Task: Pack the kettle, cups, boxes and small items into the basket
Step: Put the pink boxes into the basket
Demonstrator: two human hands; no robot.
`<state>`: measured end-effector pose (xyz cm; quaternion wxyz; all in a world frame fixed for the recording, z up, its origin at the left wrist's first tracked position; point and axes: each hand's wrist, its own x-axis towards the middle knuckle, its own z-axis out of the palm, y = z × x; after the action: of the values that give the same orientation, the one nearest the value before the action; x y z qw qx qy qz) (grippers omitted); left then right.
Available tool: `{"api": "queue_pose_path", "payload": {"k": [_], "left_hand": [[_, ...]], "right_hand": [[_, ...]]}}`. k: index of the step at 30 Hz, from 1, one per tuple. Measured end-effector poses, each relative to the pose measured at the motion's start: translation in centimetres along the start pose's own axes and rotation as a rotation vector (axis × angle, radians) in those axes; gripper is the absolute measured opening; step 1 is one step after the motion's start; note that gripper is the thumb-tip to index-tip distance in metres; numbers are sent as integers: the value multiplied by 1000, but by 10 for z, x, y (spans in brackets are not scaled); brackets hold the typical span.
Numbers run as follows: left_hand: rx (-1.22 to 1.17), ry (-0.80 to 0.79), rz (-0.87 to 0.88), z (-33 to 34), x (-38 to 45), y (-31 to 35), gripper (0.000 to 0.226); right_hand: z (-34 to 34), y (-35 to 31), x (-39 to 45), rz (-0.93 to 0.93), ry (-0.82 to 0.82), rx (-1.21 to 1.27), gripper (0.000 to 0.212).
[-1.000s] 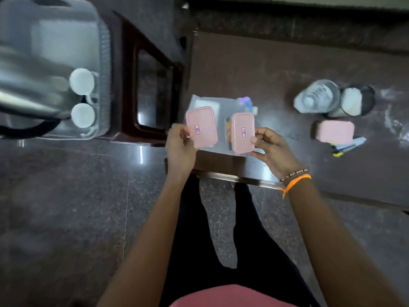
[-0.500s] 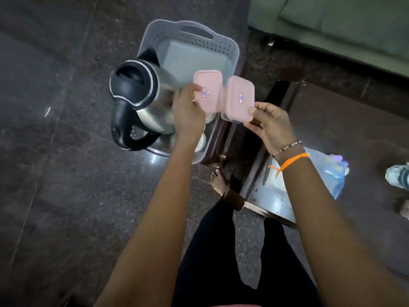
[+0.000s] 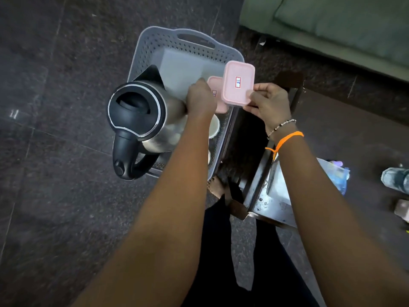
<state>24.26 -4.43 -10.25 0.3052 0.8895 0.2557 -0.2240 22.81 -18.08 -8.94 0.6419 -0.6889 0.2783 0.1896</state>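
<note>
A grey perforated basket [image 3: 155, 47] stands on the dark floor and holds a steel kettle [image 3: 137, 114] with a black lid and handle. A white cup [image 3: 214, 126] shows beside the kettle, partly hidden by my left arm. My left hand [image 3: 200, 99] grips a pink-lidded box [image 3: 218, 94] low inside the basket, next to the kettle. My right hand [image 3: 269, 101] holds a second pink-lidded box [image 3: 239, 82] higher, over the basket's right rim, partly covering the first box.
A dark wooden table [image 3: 265, 196] stands right of the basket, with a clear plastic bag [image 3: 336, 176] on it. A bottle [image 3: 396, 179] and a pink object [image 3: 401, 209] sit at the right edge. A green sofa [image 3: 332, 21] fills the top right.
The view swung from the table to the basket. Both hands carried the pink boxes over; my left hand has lowered its box into the basket, and the right box now overlaps it.
</note>
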Motion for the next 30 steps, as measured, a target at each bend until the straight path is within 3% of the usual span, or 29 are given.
{"api": "queue_pose_path", "payload": {"k": [7,14,16,20,25,30], "left_hand": [[-381,-35,-176,-4,-7,2,39],[-365,12,-30,-2,-25,-5,32],[-361,80,24,-2,-38,-1,34],[-390,238,139,5,-76,11,29],[-585,-49,68,50,-130,34,21],[-475,-309,41,122,-178,59,21]], "right_hand": [[22,6,11,-71,60,-290,21],[28,14,3,-114,72,-545,26],[18,16,-3,-127,76,-521,27],[-13,23,-22,-73,27,-240,22],[-80,44,-51,-9,0,-18,15],[-176,91,-76,57,86,1,17]]}}
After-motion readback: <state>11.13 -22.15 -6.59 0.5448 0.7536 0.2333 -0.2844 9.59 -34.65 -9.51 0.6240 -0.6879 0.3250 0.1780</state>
